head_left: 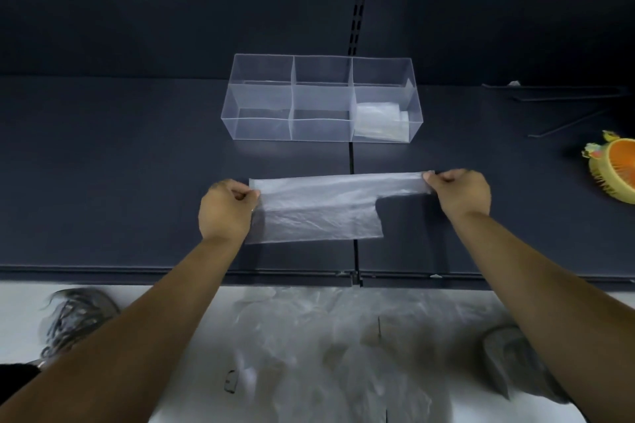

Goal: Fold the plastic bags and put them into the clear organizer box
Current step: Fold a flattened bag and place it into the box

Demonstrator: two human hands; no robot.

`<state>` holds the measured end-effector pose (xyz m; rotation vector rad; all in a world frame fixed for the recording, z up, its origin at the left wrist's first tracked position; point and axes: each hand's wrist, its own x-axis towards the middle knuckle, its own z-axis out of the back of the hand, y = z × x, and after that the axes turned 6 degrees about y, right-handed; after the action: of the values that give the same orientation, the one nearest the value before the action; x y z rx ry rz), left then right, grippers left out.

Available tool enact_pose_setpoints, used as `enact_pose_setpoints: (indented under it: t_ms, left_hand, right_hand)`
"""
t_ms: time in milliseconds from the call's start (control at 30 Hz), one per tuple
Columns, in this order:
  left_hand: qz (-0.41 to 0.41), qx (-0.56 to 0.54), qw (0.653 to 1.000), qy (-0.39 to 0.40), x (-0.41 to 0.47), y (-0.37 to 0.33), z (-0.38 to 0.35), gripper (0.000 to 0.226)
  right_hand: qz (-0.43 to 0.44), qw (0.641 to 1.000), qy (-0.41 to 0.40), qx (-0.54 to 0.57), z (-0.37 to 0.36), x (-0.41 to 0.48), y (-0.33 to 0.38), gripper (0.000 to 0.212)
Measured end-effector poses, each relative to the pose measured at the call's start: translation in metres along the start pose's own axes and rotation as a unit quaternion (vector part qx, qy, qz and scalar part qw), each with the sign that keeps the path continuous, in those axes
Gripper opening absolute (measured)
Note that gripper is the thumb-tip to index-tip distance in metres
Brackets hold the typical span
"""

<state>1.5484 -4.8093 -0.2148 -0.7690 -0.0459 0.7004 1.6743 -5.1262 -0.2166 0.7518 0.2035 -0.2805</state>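
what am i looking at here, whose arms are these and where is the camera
No machine here: a person wears one camera on the head, looking down at their own bare arms. The left hand and right hand each pinch one end of a thin plastic bag, stretched over a dark shelf. Behind it stands a clear organizer box with compartments; folded bags already lie in its front right one. More loose bags lie on the pale surface below.

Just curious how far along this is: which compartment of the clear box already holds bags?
The near right compartment of the clear organizer box: folded bags lie in it, while the other five look empty.
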Motion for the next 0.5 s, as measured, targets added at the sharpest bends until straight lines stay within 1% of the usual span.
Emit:
enact_pose_setpoints:
  t_ms: [33, 67, 100, 133, 167, 200, 233, 267, 300, 333, 367, 400, 433, 467, 500]
  left_hand:
    - [-0.039, 0.026, 0.998, -0.043, -0.004, 0.0, -0.001, 0.01]
    - [-0.101, 0.061, 0.99, -0.079, -0.009, -0.001, -0.003, 0.01]
    - [-0.173, 0.096, 0.976, -0.094, -0.014, -0.002, -0.006, 0.013]
    - [-0.241, 0.128, 0.958, -0.084, -0.019, -0.002, -0.011, 0.019]
    - [-0.291, 0.157, 0.942, -0.049, -0.022, 0.0, -0.016, 0.026]
    - [-0.312, 0.189, 0.931, -0.001, -0.024, 0.003, -0.021, 0.033]
    - [-0.306, 0.229, 0.923, 0.047, -0.027, 0.006, -0.025, 0.043]
    - [-0.287, 0.272, 0.915, 0.081, -0.029, 0.012, -0.028, 0.054]
    - [-0.269, 0.309, 0.907, 0.097, -0.03, 0.017, -0.031, 0.063]
    - [-0.26, 0.332, 0.901, 0.099, -0.03, 0.023, -0.033, 0.07]
    - [-0.257, 0.344, 0.898, 0.098, -0.031, 0.026, -0.035, 0.075]
    - [-0.256, 0.349, 0.896, 0.098, -0.03, 0.027, -0.036, 0.079]
    - [-0.254, 0.356, 0.893, 0.102, -0.03, 0.027, -0.037, 0.081]
    - [-0.251, 0.363, 0.891, 0.106, -0.031, 0.026, -0.037, 0.08]
    - [-0.249, 0.369, 0.889, 0.109, -0.03, 0.026, -0.037, 0.077]
  right_hand:
    - [-0.001, 1.0, -0.001, -0.002, -0.001, 0.0, 0.001, 0.03]
    - [-0.004, 1.0, -0.001, -0.007, -0.001, 0.0, 0.002, 0.031]
    - [-0.004, 1.0, 0.0, -0.015, -0.001, -0.001, 0.002, 0.033]
    - [-0.006, 1.0, 0.004, -0.024, -0.001, -0.002, 0.003, 0.034]
    - [-0.007, 0.999, 0.007, -0.032, 0.0, -0.003, 0.004, 0.034]
    - [-0.011, 0.999, 0.005, -0.037, 0.0, -0.005, 0.007, 0.032]
    - [-0.014, 0.999, -0.01, -0.044, 0.0, -0.008, 0.011, 0.029]
    - [-0.012, 0.997, -0.045, -0.064, -0.002, -0.013, 0.015, 0.025]
    - [0.006, 0.992, -0.088, -0.094, -0.006, -0.021, 0.021, 0.02]
    - [0.046, 0.984, -0.128, -0.114, -0.013, -0.032, 0.029, 0.02]
    - [0.107, 0.977, -0.145, -0.111, -0.024, -0.046, 0.039, 0.023]
    - [0.176, 0.973, -0.122, -0.089, -0.04, -0.063, 0.05, 0.027]
    - [0.241, 0.967, -0.057, -0.057, -0.058, -0.083, 0.061, 0.031]
    - [0.292, 0.955, 0.031, -0.037, -0.078, -0.102, 0.071, 0.035]
    - [0.324, 0.939, 0.113, -0.041, -0.097, -0.118, 0.079, 0.038]
